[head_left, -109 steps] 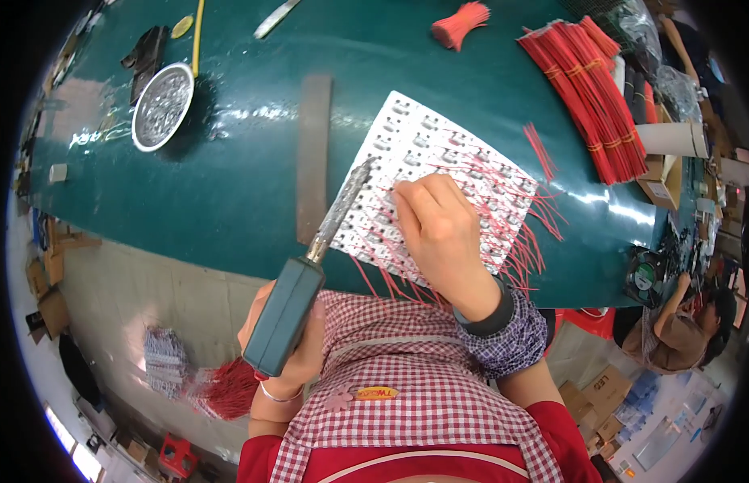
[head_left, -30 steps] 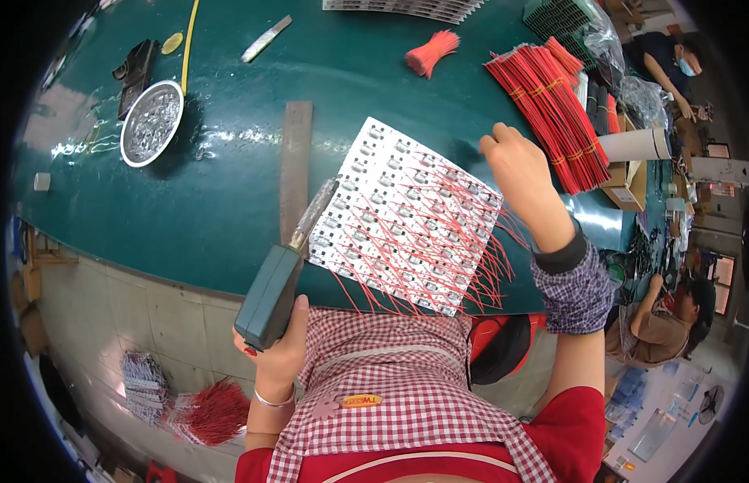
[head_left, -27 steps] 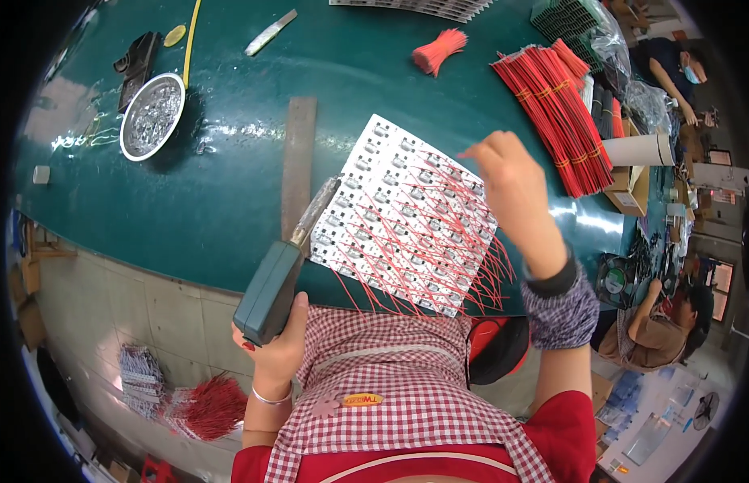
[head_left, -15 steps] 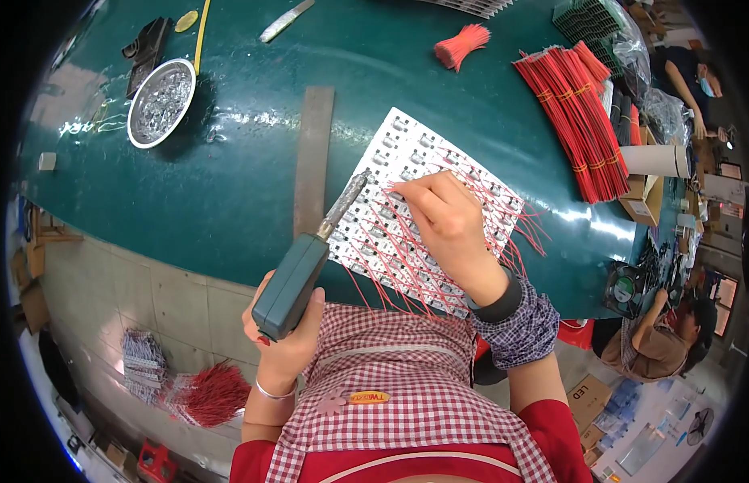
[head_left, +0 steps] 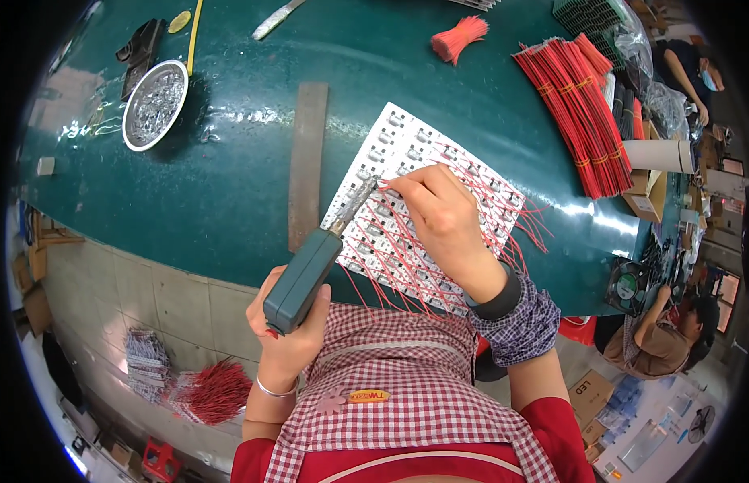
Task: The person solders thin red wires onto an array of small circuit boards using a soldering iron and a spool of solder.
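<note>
My left hand (head_left: pixel 292 330) is wrapped round a dark green soldering gun (head_left: pixel 304 278), its silvery tip pointing up and right over a white circuit board panel (head_left: pixel 399 129). My right hand (head_left: pixel 439 205) is closed in a pinch on a thin red wire (head_left: pixel 384 187), held close beside the soldering tip. Rows of small black and metallic parts cover the panel. Many red wires (head_left: pixel 374 278) stick out from its right and lower parts, some hanging past the table edge. Whether the tip touches the pinched wire cannot be made out.
A flat grey metal bar (head_left: pixel 308 161) lies left of the panel. Farther left stands a white-rimmed bowl (head_left: pixel 127 137) of shiny scraps. Bundled red wires (head_left: pixel 580 121) and a smaller bundle (head_left: pixel 459 39) lie at the back right. Two other people (head_left: pixel 660 338) are at the right.
The soldering gun has shifted right, its tip now next to the pinched wire end. My right hand has moved slightly left and keeps its pinch.
</note>
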Available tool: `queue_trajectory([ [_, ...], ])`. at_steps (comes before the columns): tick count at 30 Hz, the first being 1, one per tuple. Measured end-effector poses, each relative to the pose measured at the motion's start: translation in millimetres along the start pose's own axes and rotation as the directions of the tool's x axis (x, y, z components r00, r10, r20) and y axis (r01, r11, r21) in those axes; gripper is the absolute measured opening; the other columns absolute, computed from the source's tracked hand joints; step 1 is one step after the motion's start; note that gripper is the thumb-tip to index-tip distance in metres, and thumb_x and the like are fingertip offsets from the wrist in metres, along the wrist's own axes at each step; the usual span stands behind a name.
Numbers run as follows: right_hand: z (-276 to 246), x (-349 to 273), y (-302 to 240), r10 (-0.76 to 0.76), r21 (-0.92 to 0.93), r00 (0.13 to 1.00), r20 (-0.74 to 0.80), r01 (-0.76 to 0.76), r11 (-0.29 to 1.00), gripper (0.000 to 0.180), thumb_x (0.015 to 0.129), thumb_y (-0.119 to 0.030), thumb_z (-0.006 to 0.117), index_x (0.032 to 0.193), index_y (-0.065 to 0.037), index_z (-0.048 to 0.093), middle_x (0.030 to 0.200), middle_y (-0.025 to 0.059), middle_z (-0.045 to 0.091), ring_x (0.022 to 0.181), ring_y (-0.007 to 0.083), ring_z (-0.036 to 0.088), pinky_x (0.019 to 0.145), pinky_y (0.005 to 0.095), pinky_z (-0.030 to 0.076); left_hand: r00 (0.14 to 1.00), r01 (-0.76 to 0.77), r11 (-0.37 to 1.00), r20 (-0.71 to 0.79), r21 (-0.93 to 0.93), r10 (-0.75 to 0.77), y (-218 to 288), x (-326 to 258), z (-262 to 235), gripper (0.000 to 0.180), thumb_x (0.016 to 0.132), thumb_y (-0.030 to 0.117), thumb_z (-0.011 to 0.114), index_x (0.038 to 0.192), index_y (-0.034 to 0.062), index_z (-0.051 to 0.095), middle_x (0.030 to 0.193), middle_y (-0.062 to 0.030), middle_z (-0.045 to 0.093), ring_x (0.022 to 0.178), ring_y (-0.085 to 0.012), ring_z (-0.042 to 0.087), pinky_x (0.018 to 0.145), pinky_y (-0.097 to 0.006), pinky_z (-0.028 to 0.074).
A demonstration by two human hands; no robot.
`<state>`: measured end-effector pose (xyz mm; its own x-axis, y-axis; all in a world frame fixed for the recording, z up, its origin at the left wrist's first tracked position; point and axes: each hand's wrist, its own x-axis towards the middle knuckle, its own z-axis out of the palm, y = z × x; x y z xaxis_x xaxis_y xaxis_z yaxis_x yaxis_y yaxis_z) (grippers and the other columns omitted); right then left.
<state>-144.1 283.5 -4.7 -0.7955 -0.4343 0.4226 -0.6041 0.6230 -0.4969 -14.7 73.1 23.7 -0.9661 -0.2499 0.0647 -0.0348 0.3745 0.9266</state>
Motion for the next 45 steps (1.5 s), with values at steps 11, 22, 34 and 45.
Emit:
queue_trajectory([
  [11, 0, 0, -1, -0.038, -0.061, 0.999, 0.037, 0.040, 0.997, 0.025, 0.073, 0.002, 0.067, 0.098, -0.003, 0.070, 0.087, 0.0069, 0.060, 0.081, 0.0235, 0.061, 0.066, 0.0350, 0.053, 1.000, -0.026, 0.997, 0.018, 0.068, 0.025, -1, -1, -1, 0.016, 0.077, -0.007, 0.075, 0.091, -0.0042, 0.067, 0.088, -0.0119, 0.067, 0.072, -0.0203, 0.066, 0.063, -0.029, 0.051],
  [22, -3, 2, -3, -0.045, -0.098, 0.997, 0.068, 0.052, 0.994, 0.023, 0.075, -0.001, 0.067, 0.098, -0.003, 0.070, 0.089, 0.0067, 0.060, 0.083, 0.0227, 0.061, 0.066, 0.0344, 0.053, 0.998, -0.030, 0.997, -0.048, 0.075, 0.034, 3, -5, -6, 0.020, 0.076, -0.007, 0.075, 0.095, -0.0063, 0.070, 0.092, -0.0157, 0.069, 0.072, -0.0237, 0.068, 0.064, -0.031, 0.054],
  [34, -68, -6, -16, 0.079, -0.163, 0.997, 0.008, -0.077, 0.984, 0.022, 0.071, 0.007, 0.073, 0.091, -0.003, 0.072, 0.084, 0.0073, 0.061, 0.078, 0.0249, 0.060, 0.064, 0.0367, 0.051, 0.996, 0.039, 0.999, -0.078, 0.032, -0.036, 9, -2, -10, 0.024, 0.075, -0.007, 0.075, 0.099, -0.0080, 0.070, 0.099, -0.0187, 0.071, 0.079, -0.0258, 0.071, 0.070, -0.031, 0.056],
  [45, 2, 4, -15, 0.088, -0.083, 0.994, -0.070, -0.094, 0.992, 0.021, 0.075, 0.005, 0.076, 0.094, -0.005, 0.071, 0.076, 0.0076, 0.054, 0.071, 0.0250, 0.057, 0.061, 0.0378, 0.047, 0.998, -0.062, 0.997, -0.030, 0.053, 0.063, 16, 13, -7, 0.025, 0.075, -0.009, 0.074, 0.099, -0.0082, 0.070, 0.101, -0.0185, 0.072, 0.083, -0.0253, 0.072, 0.072, -0.031, 0.056],
])
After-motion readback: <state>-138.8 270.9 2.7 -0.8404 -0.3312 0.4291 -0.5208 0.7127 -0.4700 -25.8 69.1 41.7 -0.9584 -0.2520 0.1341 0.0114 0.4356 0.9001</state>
